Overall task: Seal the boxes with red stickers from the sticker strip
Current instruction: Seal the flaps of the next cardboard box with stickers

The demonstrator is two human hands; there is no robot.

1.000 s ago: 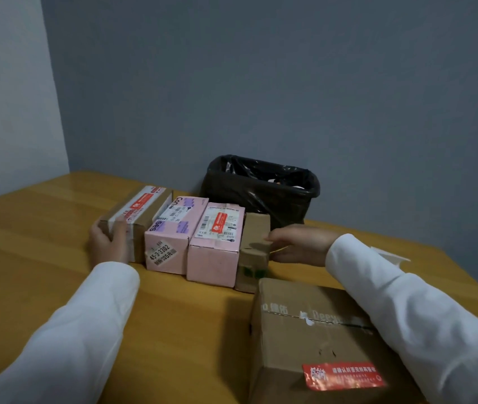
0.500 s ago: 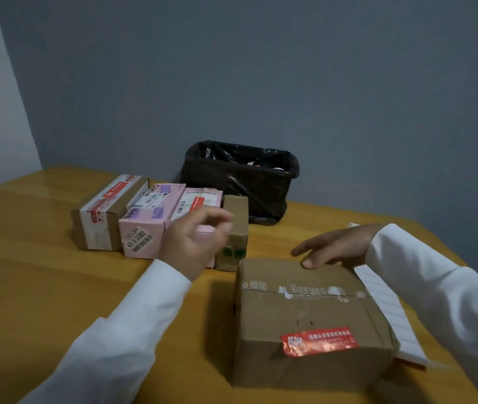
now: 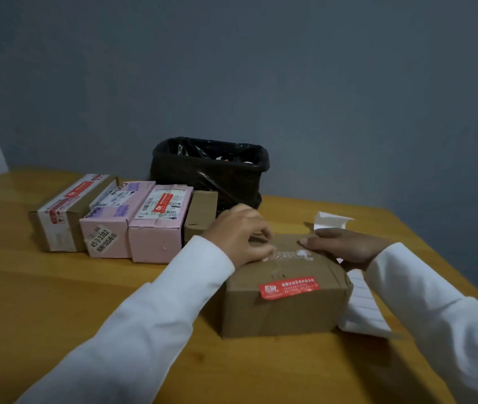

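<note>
A large brown box [image 3: 284, 313] stands in front of me with a red sticker [image 3: 289, 287] on its near face. My left hand [image 3: 240, 237] lies on the box's top left corner with its fingers curled over the edge. My right hand [image 3: 345, 246] rests on the top right, fingers laid flat near the taped seam. The white sticker strip [image 3: 363, 310] lies on the table right of the box, partly under my right sleeve, and its far end curls up. No red stickers show on the strip.
Behind on the left stands a row: a taped brown box [image 3: 62, 217], two pink boxes [image 3: 109, 225] [image 3: 159, 228] and a small brown box [image 3: 201, 211]. A bin with a black bag [image 3: 208, 170] sits against the wall. The wooden table [image 3: 57, 301] ends close on the right.
Both hands left the row of small boxes. My left hand swung right onto the large box's top, and my right hand settled flat on its right side.
</note>
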